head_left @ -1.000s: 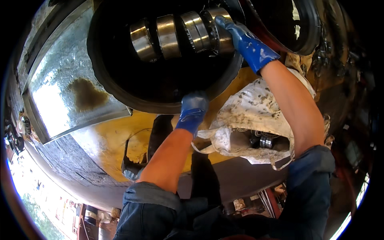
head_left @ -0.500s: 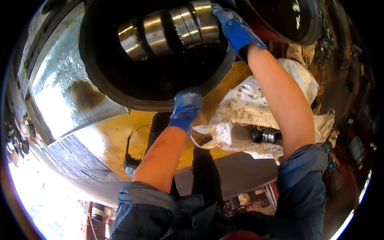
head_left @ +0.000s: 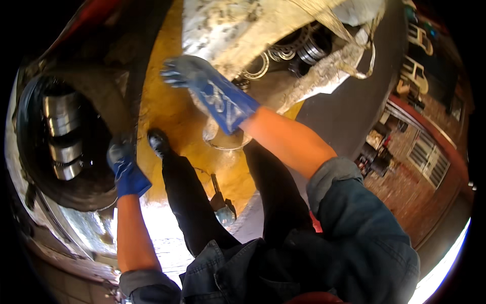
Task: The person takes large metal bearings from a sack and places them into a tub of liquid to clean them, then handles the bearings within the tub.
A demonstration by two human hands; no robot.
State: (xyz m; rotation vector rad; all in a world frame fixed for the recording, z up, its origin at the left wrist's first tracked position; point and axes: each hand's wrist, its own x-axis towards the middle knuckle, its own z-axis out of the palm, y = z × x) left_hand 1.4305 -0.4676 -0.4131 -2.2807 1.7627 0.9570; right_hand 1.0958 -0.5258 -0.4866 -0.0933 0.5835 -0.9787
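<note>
On the left a round black tub (head_left: pixel 35 190) holds dark liquid. Several shiny metal bearing rings (head_left: pixel 66 126) stand in a row inside it. My left hand (head_left: pixel 124 169), in a blue glove, is closed on the tub's near rim; its fingertips are partly lost in the dark. My right hand (head_left: pixel 202 86), gloved too, is stretched out above the yellow floor with nothing in it, fingers extended. Beside it lies a stained white sack (head_left: pixel 223 35), its mouth open. Bearings (head_left: pixel 314 48) and loose rings (head_left: pixel 258 66) show inside the sack.
My legs (head_left: pixel 190 192) stand on the yellow-painted floor (head_left: pixel 157 101), which meets grey floor at right. A tool with a dark handle (head_left: pixel 216 190) lies between my feet. Farther right are a brick surface (head_left: pixel 395 197) and pale chairs (head_left: pixel 415 76).
My view has swung right, so the tub now sits at the left. My right hand has left the bearing rings in the tub and moved over beside the sack. My left hand stays at the rim.
</note>
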